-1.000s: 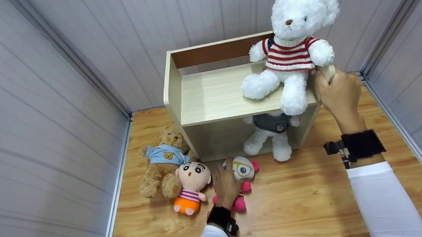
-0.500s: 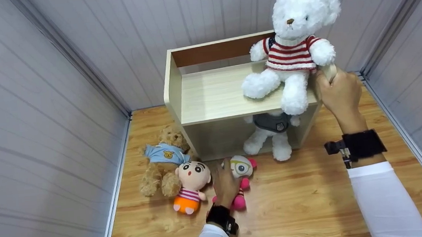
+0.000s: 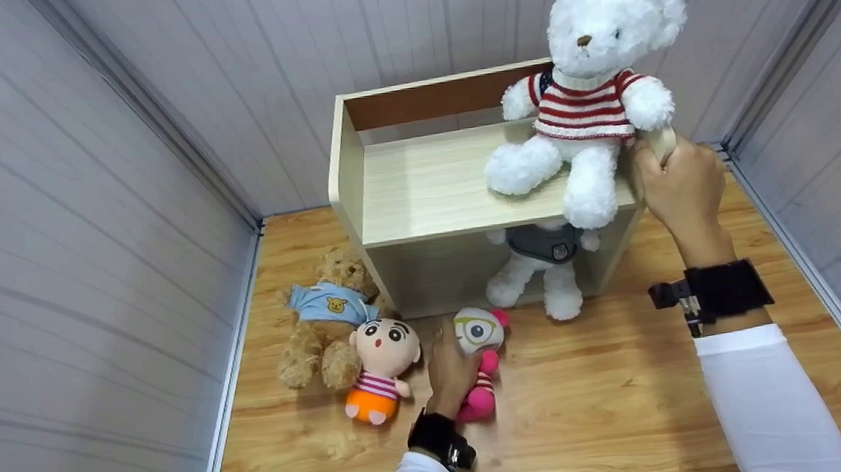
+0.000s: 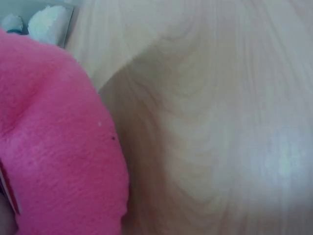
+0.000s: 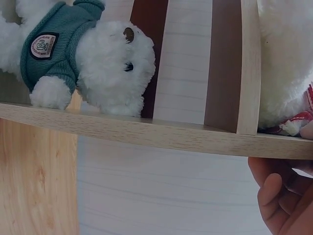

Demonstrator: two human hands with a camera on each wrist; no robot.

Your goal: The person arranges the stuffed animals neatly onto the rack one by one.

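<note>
While the right hand (image 3: 675, 186) grips the upper right edge of the wooden shelf unit (image 3: 431, 182), fingers curled over the side panel, the unit stands on the wood-grain floor (image 3: 599, 402) against the panelled wall. The white teddy bear in a red-striped sweater (image 3: 586, 95) sits on the top board at its right end, one leg hanging over the front edge, just beside that hand. A second white teddy bear in a grey-green sweater (image 3: 546, 263) sits in the lower compartment, legs reaching out onto the floor. The brown teddy bear in a blue shirt (image 3: 326, 318) lies on the floor at the unit's lower left corner. Touching it lies the cartoon boy doll (image 3: 378, 363) in striped top and orange shorts. The left hand (image 3: 450, 372) rests on the pink plush doll with a white goggle head (image 3: 478, 351), fingers closed about its body on the floor just in front of the shelf unit, beside the boy doll.
</note>
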